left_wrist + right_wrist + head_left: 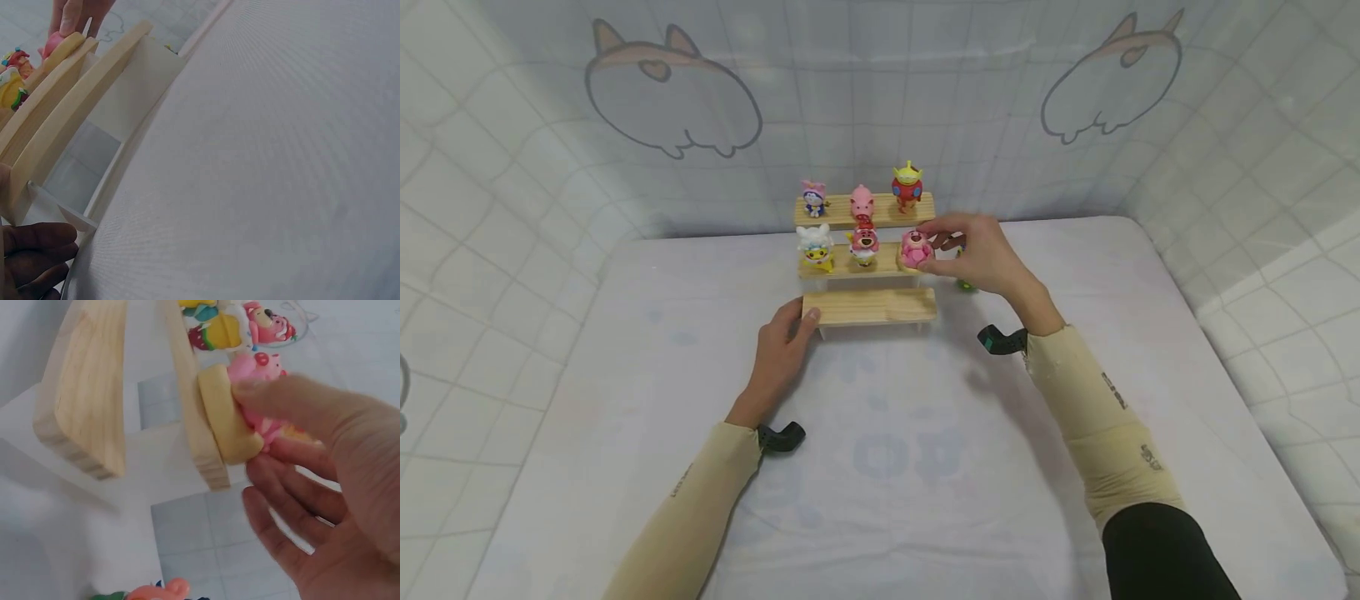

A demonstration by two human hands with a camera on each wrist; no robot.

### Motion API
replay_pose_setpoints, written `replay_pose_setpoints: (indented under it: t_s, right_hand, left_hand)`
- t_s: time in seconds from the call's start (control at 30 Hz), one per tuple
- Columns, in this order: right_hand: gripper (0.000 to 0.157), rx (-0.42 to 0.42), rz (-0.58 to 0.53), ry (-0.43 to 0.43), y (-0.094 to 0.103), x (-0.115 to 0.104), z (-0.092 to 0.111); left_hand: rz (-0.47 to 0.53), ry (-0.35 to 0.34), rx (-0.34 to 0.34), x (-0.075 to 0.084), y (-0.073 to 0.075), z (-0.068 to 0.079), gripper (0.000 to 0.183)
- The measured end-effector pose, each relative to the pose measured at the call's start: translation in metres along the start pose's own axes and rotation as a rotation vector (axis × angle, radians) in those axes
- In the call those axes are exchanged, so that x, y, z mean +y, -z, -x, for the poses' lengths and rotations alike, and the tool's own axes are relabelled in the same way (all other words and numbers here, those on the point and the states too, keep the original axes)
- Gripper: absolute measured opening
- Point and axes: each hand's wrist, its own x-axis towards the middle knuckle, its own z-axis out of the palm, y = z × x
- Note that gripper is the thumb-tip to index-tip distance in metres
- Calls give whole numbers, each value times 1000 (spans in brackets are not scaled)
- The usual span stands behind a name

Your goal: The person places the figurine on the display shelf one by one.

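Observation:
My right hand [981, 257] pinches a pink bear figurine [915, 249] between thumb and fingers. Its round yellow base [220, 412] touches the right end of the middle step in the right wrist view. At the lower left end of the three-tier wooden display stand [868, 307], my left hand [777, 354] grips the bottom step, thumb on top and fingers below. The middle step also carries a yellow figurine with a white hood [816, 247] and a red-and-pink bear figurine [864, 243].
On the top step stand a purple-and-pink figurine [814, 198], a pink pig figurine [862, 202] and a green alien figurine in red [907, 187]. Partly behind my right hand, a small green object [966, 284] is on the white-covered table [880, 508]. A patterned curtain [880, 108] hangs behind.

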Motion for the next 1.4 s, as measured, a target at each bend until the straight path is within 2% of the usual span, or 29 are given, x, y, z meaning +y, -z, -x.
replay_pose_setpoints:
  t_s: [0.33,0.57,0.8,1.03,1.1,1.17,1.3,1.4]
  right_hand:
    - [46,47,-17,-17,-2,-1,4]
    - [45,87,-40,-47,4,5,17]
    - [38,225,-107,-56,15,15,31]
    - [26,476,-200,-94,25,9,53]
    - [25,523,-224,-100,27,7,58]
    - [25,550,-238,-107,28,12,59]
    - [26,544,-240,-136,27,28,57]
    - [27,536,-198,-168,25,41,57]
  left_hand:
    - [1,1,3,2,0,1,56]
    - [0,5,-1,5,0,3,55]
    - [0,9,-6,8,2,4,55]
    - [-2,20,-16,11,2,4,57]
    - [-3,24,-14,11,2,4,57]
    - [-3,28,-16,11,3,4,58]
    - [-10,32,-17,10,2,4,59]
    - [-7,30,-17,9,2,4,59]
